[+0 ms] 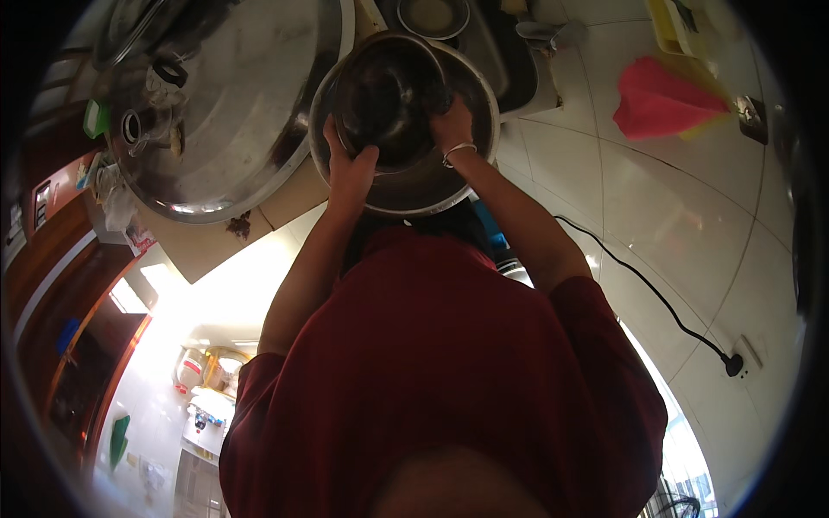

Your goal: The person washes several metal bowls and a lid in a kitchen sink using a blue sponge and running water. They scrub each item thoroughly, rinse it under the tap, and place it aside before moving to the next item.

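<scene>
A deep dark metal bowl [382,84] is tilted inside a wider metal basin [405,201] directly before me. My left hand [351,171] grips the near left side of the bowl, its thumb over the rim. At the bowl's right side, my right hand [453,126] is closed on a small dark scrubber [439,98], pressed against the wall. What the scrubber is made of is too dark to tell. The right fingertips are partly hidden.
A large round metal tray [246,84] with a glass jar [146,128] lies left. Behind the basin is a sink [508,65] holding a round pan [434,16]. A pink cloth [667,97] hangs on the tiled wall at right, above a black cable [638,275].
</scene>
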Tool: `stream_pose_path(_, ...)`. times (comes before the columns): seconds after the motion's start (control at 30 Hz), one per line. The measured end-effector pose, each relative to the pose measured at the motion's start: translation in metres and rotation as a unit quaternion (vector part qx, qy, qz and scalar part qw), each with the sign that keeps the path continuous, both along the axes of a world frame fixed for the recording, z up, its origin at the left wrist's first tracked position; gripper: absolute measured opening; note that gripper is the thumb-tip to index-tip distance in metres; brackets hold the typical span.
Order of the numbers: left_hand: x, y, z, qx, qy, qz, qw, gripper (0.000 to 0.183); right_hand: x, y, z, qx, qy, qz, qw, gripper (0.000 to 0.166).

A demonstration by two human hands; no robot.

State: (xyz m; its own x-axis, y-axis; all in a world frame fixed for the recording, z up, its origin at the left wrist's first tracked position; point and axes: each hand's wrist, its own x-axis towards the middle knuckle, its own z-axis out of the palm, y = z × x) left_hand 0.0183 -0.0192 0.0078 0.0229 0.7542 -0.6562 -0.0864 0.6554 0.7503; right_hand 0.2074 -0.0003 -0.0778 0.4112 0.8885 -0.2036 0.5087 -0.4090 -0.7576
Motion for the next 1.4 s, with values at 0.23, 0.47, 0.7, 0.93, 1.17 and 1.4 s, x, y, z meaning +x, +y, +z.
stream_pose_path(0.23,0.018,-0.010,-0.013,0.211,0.150,-0.019,0.966,0.085,-0.043,-0.022,0.020,-0.198,0.285,-0.088,0.934,0.050)
stream_pose_path(0.47,0.013,-0.024,0.002,0.060,0.006,-0.031,0.998,0.081,0.044,0.031,0.007,-0.044,-0.169,0.195,0.965,0.047)
stream_pose_path(0.7,-0.015,-0.024,-0.040,-0.052,-0.081,0.068,0.993,0.063,0.030,0.022,0.036,0.018,-0.054,0.121,0.991,0.034)
stream_pose_path(0.93,-0.019,-0.018,-0.041,-0.053,-0.094,0.054,0.993,0.053,0.043,0.024,0.052,0.013,-0.055,0.174,0.983,0.038)
stream_pose_path(1.17,-0.009,-0.003,0.045,0.449,0.359,-0.166,0.802,0.061,0.057,0.023,0.079,-0.127,0.112,0.091,0.981,0.038)
stream_pose_path(1.4,0.021,0.010,0.055,0.423,0.312,-0.582,0.620,0.040,0.083,0.044,0.090,-0.285,0.175,0.175,0.926,0.050)
